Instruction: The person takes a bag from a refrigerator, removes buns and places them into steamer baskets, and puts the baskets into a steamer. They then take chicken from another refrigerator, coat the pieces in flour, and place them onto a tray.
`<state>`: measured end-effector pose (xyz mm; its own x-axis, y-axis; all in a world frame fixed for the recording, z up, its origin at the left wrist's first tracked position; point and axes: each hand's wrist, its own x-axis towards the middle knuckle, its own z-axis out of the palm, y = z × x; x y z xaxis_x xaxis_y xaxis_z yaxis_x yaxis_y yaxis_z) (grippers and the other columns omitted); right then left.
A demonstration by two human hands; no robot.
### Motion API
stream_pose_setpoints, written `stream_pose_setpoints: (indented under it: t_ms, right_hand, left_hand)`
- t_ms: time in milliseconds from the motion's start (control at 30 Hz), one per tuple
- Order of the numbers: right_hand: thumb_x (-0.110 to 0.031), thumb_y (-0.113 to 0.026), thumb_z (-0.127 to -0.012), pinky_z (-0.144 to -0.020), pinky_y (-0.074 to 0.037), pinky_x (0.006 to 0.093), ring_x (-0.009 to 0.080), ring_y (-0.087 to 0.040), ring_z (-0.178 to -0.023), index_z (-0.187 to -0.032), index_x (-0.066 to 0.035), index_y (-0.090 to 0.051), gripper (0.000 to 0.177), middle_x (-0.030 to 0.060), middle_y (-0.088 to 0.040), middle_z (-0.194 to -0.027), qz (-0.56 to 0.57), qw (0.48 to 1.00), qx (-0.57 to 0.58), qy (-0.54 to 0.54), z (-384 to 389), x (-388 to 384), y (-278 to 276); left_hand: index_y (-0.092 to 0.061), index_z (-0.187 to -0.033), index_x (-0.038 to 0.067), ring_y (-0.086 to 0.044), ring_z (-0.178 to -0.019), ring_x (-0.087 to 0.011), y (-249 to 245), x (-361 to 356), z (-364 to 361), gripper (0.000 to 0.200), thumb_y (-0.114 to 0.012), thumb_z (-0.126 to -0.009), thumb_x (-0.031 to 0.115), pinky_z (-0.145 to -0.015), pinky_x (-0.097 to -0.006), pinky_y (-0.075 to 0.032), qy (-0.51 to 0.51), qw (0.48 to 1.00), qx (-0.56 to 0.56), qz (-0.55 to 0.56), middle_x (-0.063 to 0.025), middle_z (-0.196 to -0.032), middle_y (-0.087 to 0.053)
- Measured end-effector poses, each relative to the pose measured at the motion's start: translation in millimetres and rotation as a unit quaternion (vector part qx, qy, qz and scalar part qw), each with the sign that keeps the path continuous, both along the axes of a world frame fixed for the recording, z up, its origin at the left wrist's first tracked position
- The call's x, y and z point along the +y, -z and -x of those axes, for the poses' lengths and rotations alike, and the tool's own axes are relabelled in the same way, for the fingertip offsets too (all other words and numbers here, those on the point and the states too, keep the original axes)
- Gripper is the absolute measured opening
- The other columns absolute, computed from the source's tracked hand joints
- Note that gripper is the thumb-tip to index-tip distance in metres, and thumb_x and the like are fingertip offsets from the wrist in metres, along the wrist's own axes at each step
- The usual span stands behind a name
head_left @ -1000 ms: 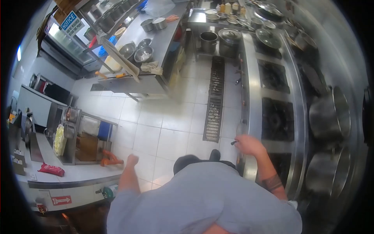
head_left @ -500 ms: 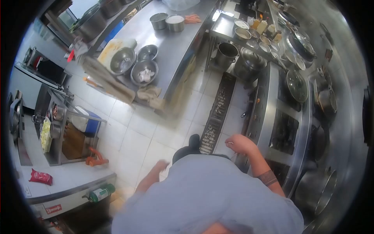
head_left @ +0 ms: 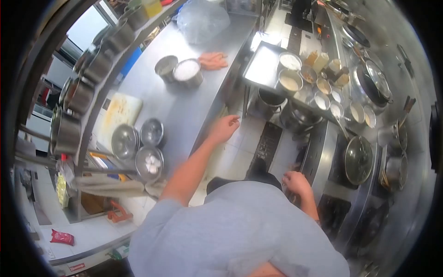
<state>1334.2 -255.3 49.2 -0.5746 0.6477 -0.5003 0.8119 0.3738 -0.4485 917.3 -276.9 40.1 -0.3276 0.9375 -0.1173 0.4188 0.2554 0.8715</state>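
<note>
My left hand (head_left: 224,129) reaches forward over the floor at the right edge of the steel table (head_left: 184,115), its fingers loosely apart and nothing in them. Near the stove (head_left: 318,152), my right hand (head_left: 296,183) hangs low with curled fingers; whether they hold anything is hidden. On the table stand a pot of white powder (head_left: 188,72), a second pot (head_left: 166,67) and orange carrot-like pieces (head_left: 213,60). Three steel bowls, one with white pieces (head_left: 152,163), sit beside a stained cutting board (head_left: 121,115).
A shelf of pots (head_left: 79,94) runs along the left. Sauce containers (head_left: 290,80) and squeeze bottles (head_left: 321,61) stand at the upper right. A lidded pan (head_left: 358,160) rests on the stove. A floor drain grate (head_left: 267,143) crosses the tiles ahead.
My left hand has moved forward and up, beside the table. My right hand has dropped slightly and moved right. The view has advanced, bringing the table and sauce containers closer.
</note>
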Motion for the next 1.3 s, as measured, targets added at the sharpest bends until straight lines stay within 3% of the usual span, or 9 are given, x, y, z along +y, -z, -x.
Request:
stream_pose_setpoints:
  t_ms: [333, 400, 467, 600, 800, 900, 1033, 1167, 1300]
  right_hand:
    - [-0.028, -0.064, -0.095, -0.097, -0.052, 0.0489, 0.0403, -0.066, -0.112, -0.121, -0.005, -0.072, 0.035, 0.0216, -0.071, -0.116, -0.065, 0.984, 0.034, -0.161, 168, 279, -59]
    - [-0.028, -0.064, -0.096, -0.098, -0.052, 0.0487, 0.0407, -0.065, -0.113, -0.121, -0.004, -0.071, 0.035, 0.0212, -0.070, -0.116, -0.050, 0.988, 0.018, -0.147, 204, 298, -66]
    - [-0.028, -0.064, -0.096, -0.098, -0.052, 0.0484, 0.0403, -0.065, -0.113, -0.122, -0.003, -0.070, 0.036, 0.0213, -0.069, -0.118, -0.045, 0.989, -0.017, -0.141, 249, 328, -75]
    - [-0.030, -0.064, -0.097, -0.099, -0.051, 0.0467, 0.0391, -0.065, -0.114, -0.130, -0.006, -0.067, 0.041, 0.0206, -0.069, -0.119, 0.040, 0.992, 0.016, -0.122, 320, 358, -91]
    - [-0.031, -0.063, -0.099, -0.094, -0.054, 0.0459, 0.0389, -0.068, -0.108, -0.130, -0.005, -0.067, 0.041, 0.0216, -0.071, -0.112, 0.083, 0.987, 0.042, -0.134, 396, 409, -89]
    - [-0.037, -0.060, -0.104, -0.092, -0.055, 0.0432, 0.0283, -0.070, -0.102, -0.133, -0.006, -0.066, 0.043, 0.0150, -0.073, -0.108, 0.168, 0.973, 0.158, 0.013, 434, 443, -77]
    - [-0.043, -0.060, -0.106, -0.099, -0.054, 0.0435, 0.0285, -0.061, -0.124, -0.161, -0.009, -0.031, 0.071, 0.0192, -0.057, -0.143, 0.450, 0.720, 0.458, 0.265, 486, 507, -55]
    - [-0.038, -0.066, -0.102, -0.104, -0.049, 0.0455, 0.0294, -0.055, -0.130, -0.161, -0.008, -0.024, 0.079, 0.0157, -0.060, -0.137, 0.385, 0.748, 0.460, 0.283, 531, 523, -84]
    - [-0.028, -0.072, -0.096, -0.103, -0.048, 0.0452, 0.0298, -0.053, -0.132, -0.140, -0.005, -0.055, 0.052, 0.0177, -0.061, -0.135, -0.121, 0.913, 0.389, -0.003, 531, 531, -45]
  left_hand:
    - [-0.062, -0.138, 0.001, -0.069, -0.112, -0.0249, -141, 205, 186, 0.053, -0.076, -0.090, 0.019, -0.099, -0.0377, -0.053, -0.151, 0.981, -0.022, -0.120, -0.0155, -0.127, -0.068]
    - [-0.058, -0.142, 0.000, -0.067, -0.116, -0.0273, -70, 284, 314, 0.063, -0.079, -0.087, 0.022, -0.100, -0.0392, -0.052, -0.189, 0.939, 0.255, -0.136, -0.0189, -0.128, -0.068]
    - [-0.054, -0.145, -0.002, -0.064, -0.121, -0.0317, -79, 354, 391, 0.076, -0.084, -0.084, 0.032, -0.103, -0.0411, -0.050, -0.281, 0.948, 0.105, -0.109, -0.0233, -0.132, -0.065]
    - [-0.050, -0.145, -0.007, -0.064, -0.120, -0.0392, -101, 474, 491, 0.097, -0.084, -0.078, 0.054, -0.103, -0.0445, -0.050, -0.564, 0.790, 0.208, -0.123, -0.0261, -0.134, -0.065]
    - [-0.071, -0.112, 0.004, -0.065, -0.115, -0.0425, -71, 554, 565, 0.041, -0.074, -0.087, 0.037, -0.099, -0.0495, -0.050, -0.275, 0.928, 0.234, -0.093, -0.0233, -0.118, -0.071]
    - [-0.069, -0.098, 0.003, -0.064, -0.098, -0.0443, -75, 539, 445, 0.017, -0.059, -0.086, 0.011, -0.086, -0.0531, -0.051, -0.244, 0.893, 0.326, -0.192, -0.0226, -0.099, -0.068]
    - [-0.063, -0.097, 0.001, -0.056, -0.104, -0.0460, -65, 472, 296, 0.026, -0.060, -0.072, -0.004, -0.091, -0.0558, -0.046, -0.108, 0.893, 0.309, -0.309, -0.0229, -0.107, -0.060]
    - [-0.067, -0.102, 0.002, -0.054, -0.120, -0.0460, -61, 408, 220, 0.031, -0.066, -0.072, -0.001, -0.105, -0.0544, -0.045, -0.008, 0.929, 0.276, -0.248, -0.0226, -0.116, -0.060]
    - [-0.068, -0.101, 0.003, -0.054, -0.120, -0.0442, -54, 365, 183, 0.029, -0.065, -0.072, -0.002, -0.103, -0.0540, -0.046, 0.031, 0.937, 0.278, -0.208, -0.0230, -0.122, -0.060]
